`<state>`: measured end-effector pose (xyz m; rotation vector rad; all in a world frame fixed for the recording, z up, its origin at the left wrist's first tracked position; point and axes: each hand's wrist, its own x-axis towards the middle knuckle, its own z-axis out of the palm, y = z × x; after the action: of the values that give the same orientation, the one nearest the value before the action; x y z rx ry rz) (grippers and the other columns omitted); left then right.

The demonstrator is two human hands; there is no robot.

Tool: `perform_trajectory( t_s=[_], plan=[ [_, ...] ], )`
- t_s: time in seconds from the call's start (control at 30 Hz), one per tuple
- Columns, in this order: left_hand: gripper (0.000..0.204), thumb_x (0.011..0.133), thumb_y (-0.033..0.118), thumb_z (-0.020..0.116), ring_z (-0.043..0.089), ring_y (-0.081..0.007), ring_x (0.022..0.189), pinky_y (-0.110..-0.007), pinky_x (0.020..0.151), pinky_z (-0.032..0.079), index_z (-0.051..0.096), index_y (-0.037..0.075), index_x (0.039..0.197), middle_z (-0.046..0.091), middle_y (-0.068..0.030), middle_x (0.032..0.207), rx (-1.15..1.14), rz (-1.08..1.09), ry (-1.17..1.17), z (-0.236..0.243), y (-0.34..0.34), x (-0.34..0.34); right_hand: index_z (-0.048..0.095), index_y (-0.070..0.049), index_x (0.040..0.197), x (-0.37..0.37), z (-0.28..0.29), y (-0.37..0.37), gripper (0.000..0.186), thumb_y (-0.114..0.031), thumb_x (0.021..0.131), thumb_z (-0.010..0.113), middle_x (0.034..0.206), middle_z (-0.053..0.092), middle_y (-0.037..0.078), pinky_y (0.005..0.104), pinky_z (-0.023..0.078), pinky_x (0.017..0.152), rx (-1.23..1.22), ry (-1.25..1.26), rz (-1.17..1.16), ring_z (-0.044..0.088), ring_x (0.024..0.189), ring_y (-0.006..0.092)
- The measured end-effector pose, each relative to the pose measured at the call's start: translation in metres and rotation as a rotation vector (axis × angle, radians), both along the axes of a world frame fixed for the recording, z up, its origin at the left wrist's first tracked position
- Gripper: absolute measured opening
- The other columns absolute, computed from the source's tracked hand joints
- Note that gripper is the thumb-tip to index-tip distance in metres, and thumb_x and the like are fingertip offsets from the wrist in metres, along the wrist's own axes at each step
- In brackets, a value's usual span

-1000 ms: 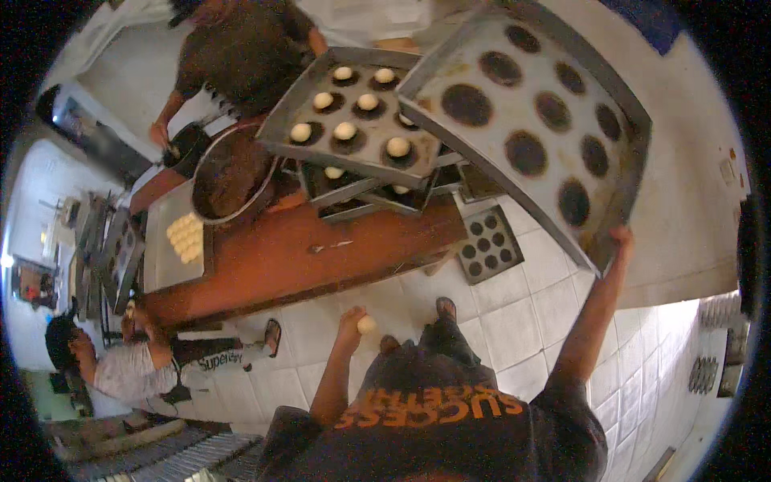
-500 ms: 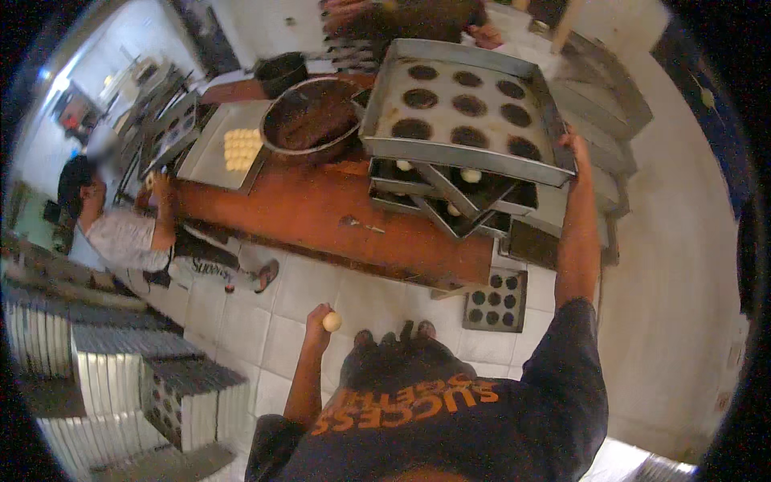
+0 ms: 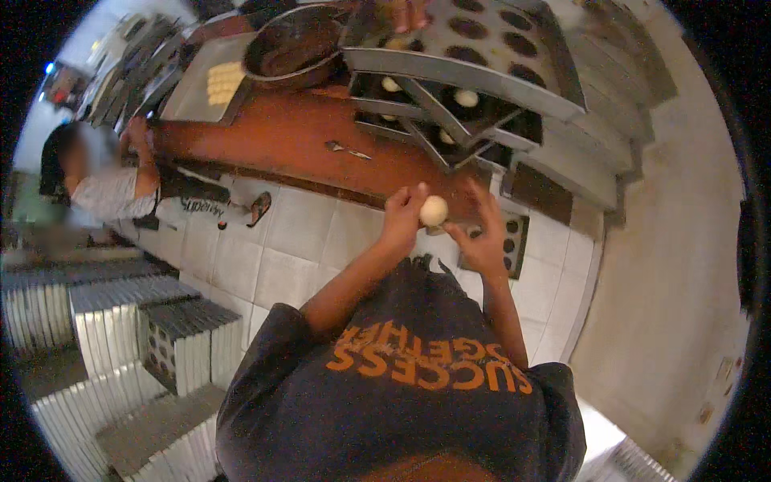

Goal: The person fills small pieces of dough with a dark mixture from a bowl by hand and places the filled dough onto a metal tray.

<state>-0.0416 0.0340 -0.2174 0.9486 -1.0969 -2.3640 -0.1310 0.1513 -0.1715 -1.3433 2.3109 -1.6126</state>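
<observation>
A pale dough ball (image 3: 434, 210) sits against the fingers of my left hand (image 3: 404, 215), in front of my chest. My right hand (image 3: 483, 238) is just right of the ball, fingers spread and slightly blurred, with nothing plainly in them. Beyond my hands stands a stack of metal trays; the top tray (image 3: 482, 74) has round dark wells. Lower, crosswise trays hold more dough balls (image 3: 466, 98). Another person's hand (image 3: 409, 14) is over the top tray's far left part.
On the red-brown table (image 3: 281, 149) lie a small metal tool (image 3: 347, 150), a large round pan (image 3: 293, 48) and a tray (image 3: 181, 96) with rows of dough pieces. A person (image 3: 120, 185) works at the left. A welled tray (image 3: 514, 249) rests on the floor; stacked trays (image 3: 112, 329) stand lower left.
My right hand has left the top tray's right edge and come down before my chest. My left hand has risen to meet it with the dough ball. Another person's hand now reaches over the tray.
</observation>
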Motion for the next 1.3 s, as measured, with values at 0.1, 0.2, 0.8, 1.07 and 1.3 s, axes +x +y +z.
perform_trajectory(
  t_s=[0.1, 0.2, 0.8, 1.07, 1.3],
  plan=[
    [0.037, 0.088, 0.035, 0.046, 0.057, -0.0162, 0.081, -0.032, 0.067, 0.050, 0.047, 0.000, 0.099, 0.055, -0.0107, 0.096, 0.079, -0.052, 0.098, 0.041, 0.020, 0.000, 0.056, -0.005, 0.106, 0.007, 0.012, 0.004, 0.043, -0.018, 0.068, 0.070, 0.101, 0.056, 0.012, 0.0305, 0.043, 0.079, 0.001, -0.216, 0.042, 0.056, 0.090, 0.0238],
    [0.027, 0.088, 0.027, 0.049, 0.058, -0.0152, 0.078, -0.034, 0.070, 0.052, 0.051, 0.000, 0.093, 0.057, -0.0103, 0.090, 0.170, -0.033, 0.275, 0.065, 0.018, 0.027, 0.056, -0.001, 0.104, 0.027, 0.012, 0.004, 0.030, -0.015, 0.078, 0.061, 0.094, 0.058, 0.008, 0.0264, 0.044, 0.075, -0.169, -0.461, 0.000, 0.055, 0.086, 0.0158],
    [0.018, 0.065, 0.006, 0.067, 0.051, -0.0247, 0.079, -0.032, 0.069, 0.044, 0.062, 0.007, 0.082, 0.050, -0.0114, 0.093, -1.339, 0.081, 0.130, 0.041, -0.083, 0.181, 0.049, 0.005, 0.105, 0.195, -0.005, -0.093, 0.029, -0.017, 0.089, 0.042, 0.100, 0.055, 0.015, 0.0359, 0.049, 0.078, -0.483, -1.586, 0.119, 0.056, 0.091, 0.0240],
    [0.019, 0.062, 0.009, 0.068, 0.049, -0.0260, 0.085, -0.033, 0.067, 0.042, 0.062, 0.008, 0.080, 0.051, -0.0112, 0.096, -1.434, -0.116, 0.289, 0.043, -0.085, 0.166, 0.047, 0.005, 0.106, 0.188, -0.004, -0.075, 0.035, -0.024, 0.090, 0.039, 0.102, 0.055, 0.015, 0.0371, 0.049, 0.080, -0.417, -1.674, 0.123, 0.056, 0.092, 0.0251],
    [0.023, 0.064, 0.008, 0.067, 0.052, -0.0262, 0.079, -0.033, 0.066, 0.043, 0.062, 0.007, 0.086, 0.053, -0.0100, 0.087, -1.326, -0.198, 0.282, 0.044, -0.085, 0.136, 0.046, 0.006, 0.110, 0.163, -0.002, -0.071, 0.039, -0.026, 0.088, 0.046, 0.106, 0.054, 0.014, 0.0380, 0.043, 0.088, -0.503, -1.593, 0.275, 0.054, 0.098, 0.0251]
  ],
)
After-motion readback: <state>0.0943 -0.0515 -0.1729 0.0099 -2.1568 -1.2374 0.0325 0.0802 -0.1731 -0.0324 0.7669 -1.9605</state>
